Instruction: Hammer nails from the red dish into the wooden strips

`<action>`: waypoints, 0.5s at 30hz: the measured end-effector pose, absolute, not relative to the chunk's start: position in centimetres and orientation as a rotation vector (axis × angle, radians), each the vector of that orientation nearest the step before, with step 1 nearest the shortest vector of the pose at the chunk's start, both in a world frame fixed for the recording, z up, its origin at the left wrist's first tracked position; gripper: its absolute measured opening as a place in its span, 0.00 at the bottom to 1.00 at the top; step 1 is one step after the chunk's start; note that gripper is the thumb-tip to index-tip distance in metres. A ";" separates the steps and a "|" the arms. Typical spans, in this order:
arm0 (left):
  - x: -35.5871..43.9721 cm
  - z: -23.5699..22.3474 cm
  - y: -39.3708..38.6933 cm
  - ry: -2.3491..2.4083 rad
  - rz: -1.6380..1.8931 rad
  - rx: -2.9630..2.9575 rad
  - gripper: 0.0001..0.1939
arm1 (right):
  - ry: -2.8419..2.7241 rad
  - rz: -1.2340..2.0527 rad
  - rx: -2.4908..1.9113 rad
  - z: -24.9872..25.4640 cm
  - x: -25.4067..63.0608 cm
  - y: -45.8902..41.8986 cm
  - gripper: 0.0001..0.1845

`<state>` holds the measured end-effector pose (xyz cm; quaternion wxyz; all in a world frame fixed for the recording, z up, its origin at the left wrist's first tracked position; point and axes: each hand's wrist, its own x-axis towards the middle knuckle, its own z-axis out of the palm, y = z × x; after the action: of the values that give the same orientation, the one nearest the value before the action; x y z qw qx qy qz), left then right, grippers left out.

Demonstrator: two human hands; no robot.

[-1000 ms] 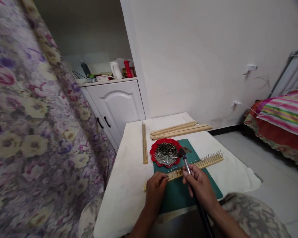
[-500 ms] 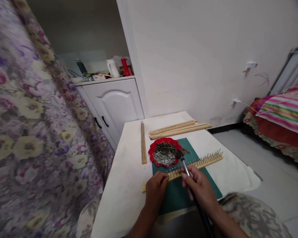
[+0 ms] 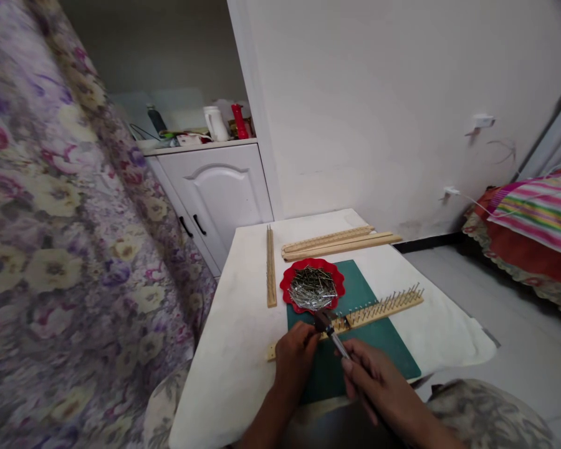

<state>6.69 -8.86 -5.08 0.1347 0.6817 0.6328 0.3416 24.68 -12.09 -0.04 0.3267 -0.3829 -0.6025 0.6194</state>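
My right hand (image 3: 371, 374) is wrapped around the handle of a hammer (image 3: 337, 343). The hammer head (image 3: 325, 320) is down at the wooden strip (image 3: 397, 305), right by my left fingertips. Thumb and fingers of my left hand (image 3: 297, 352) are pinched together at the strip, on what looks like a nail, largely hidden by fingers and hammer head. Rows of nails stand up along the strip's right part. Beneath the strip lies a green mat (image 3: 355, 352). A red scalloped dish (image 3: 287, 293) full of loose nails (image 3: 312, 288) sits just behind it.
On the white table (image 3: 229, 349), another wooden strip (image 3: 271, 268) lies to the left, and several more strips (image 3: 341, 243) lie at the back. A floral curtain (image 3: 88, 249) hangs at left. Beyond the table stand a white cabinet (image 3: 224, 199) and the wall (image 3: 355, 112).
The hammer has swung down and left, from above the strip beside the dish to my left fingertips. My left hand stays pinched at about the same spot. The view has shifted slightly.
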 end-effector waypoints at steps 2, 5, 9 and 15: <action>6.8 -5.0 -8.8 1.850 0.977 1.980 0.08 | -1.625 1.593 -1.027 0.1 24.8 -12.3 0.12; 6.9 -4.8 -8.9 1.856 0.967 1.979 0.08 | -1.660 1.576 -1.056 0.2 24.9 -12.5 0.11; 6.9 -4.7 -8.9 1.844 0.965 1.993 0.08 | -1.671 1.552 -1.064 0.4 24.9 -12.5 0.11; 6.8 -4.8 -9.0 1.850 0.962 1.990 0.09 | -1.709 1.517 -1.079 0.5 24.5 -12.6 0.12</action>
<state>6.76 -8.97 -4.82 0.1291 0.6847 0.6364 0.3309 24.53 -12.56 0.55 0.3024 -0.4071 -0.6446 0.5720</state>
